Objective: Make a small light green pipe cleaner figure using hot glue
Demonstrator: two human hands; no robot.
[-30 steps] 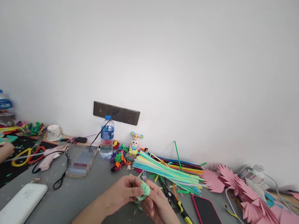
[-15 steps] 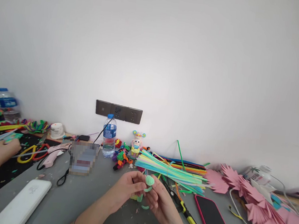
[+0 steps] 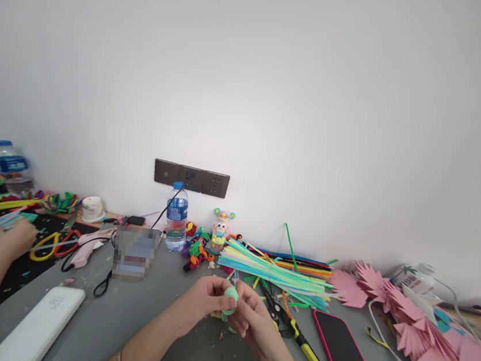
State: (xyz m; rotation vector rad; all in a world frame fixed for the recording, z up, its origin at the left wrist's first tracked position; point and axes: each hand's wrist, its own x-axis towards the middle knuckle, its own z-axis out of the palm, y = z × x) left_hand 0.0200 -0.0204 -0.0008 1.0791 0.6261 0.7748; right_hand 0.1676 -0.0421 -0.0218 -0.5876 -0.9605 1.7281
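A mint-green coiled pipe cleaner [image 3: 231, 293] is pinched between my two hands above the grey table. Thumb and fingers of my left hand [image 3: 209, 301] are closed on its left side. My right hand [image 3: 250, 316] grips it from the right, fingers curled in. More light green fuzzy stem shows below the coil, partly hidden by the fingers. Just beyond my hands lies a bundle of pastel pipe cleaners [image 3: 275, 274]. Yellow-and-black pliers [image 3: 307, 353] rest to the right of my right hand.
Right: a red-edged phone [image 3: 348, 355] and pink folded paper [image 3: 414, 333]. Behind: a water bottle [image 3: 176, 219] and a small figurine [image 3: 220, 230]. Left: a white power bank [image 3: 39, 325], a pink glue gun [image 3: 83, 252], scissors [image 3: 46, 245] and another person's hands [image 3: 8, 241].
The coil has shifted slightly left and turned in my fingers. My hands have drawn closer together around it, and less of the dangling green stem shows.
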